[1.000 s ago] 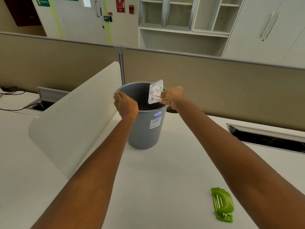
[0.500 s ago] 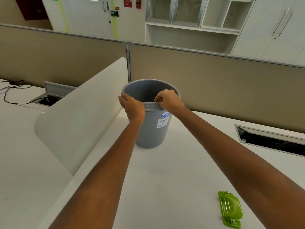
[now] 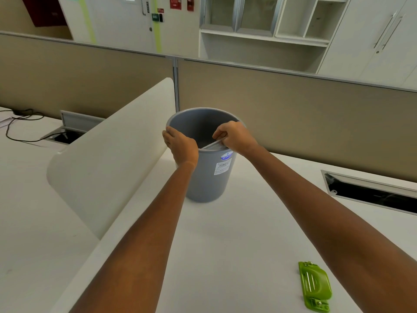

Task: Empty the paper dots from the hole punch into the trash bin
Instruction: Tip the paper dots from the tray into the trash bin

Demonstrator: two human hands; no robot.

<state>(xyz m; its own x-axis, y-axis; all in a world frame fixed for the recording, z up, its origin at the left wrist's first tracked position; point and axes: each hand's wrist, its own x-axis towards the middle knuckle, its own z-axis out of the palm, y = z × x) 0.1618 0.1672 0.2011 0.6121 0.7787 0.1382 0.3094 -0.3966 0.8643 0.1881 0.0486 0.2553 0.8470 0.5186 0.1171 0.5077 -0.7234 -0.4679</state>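
A grey trash bin (image 3: 209, 177) stands on the white desk, a label on its side. My left hand (image 3: 180, 144) grips the bin's near-left rim. My right hand (image 3: 234, 137) holds the hole punch's clear chip tray (image 3: 213, 145) over the bin's near-right rim, turned flat so only its thin edge shows inside the opening. Any paper dots are hidden from view. The green hole punch body (image 3: 314, 288) lies on the desk at the lower right, apart from both hands.
A white curved divider panel (image 3: 108, 154) stands just left of the bin. Beige partition walls (image 3: 293, 114) run behind it. A cable slot (image 3: 370, 193) opens in the desk at right, another with black cables at far left.
The tray was upright above the bin with dots visible; my right hand has lowered it to the rim and turned it flat. The left hand stays on the rim.
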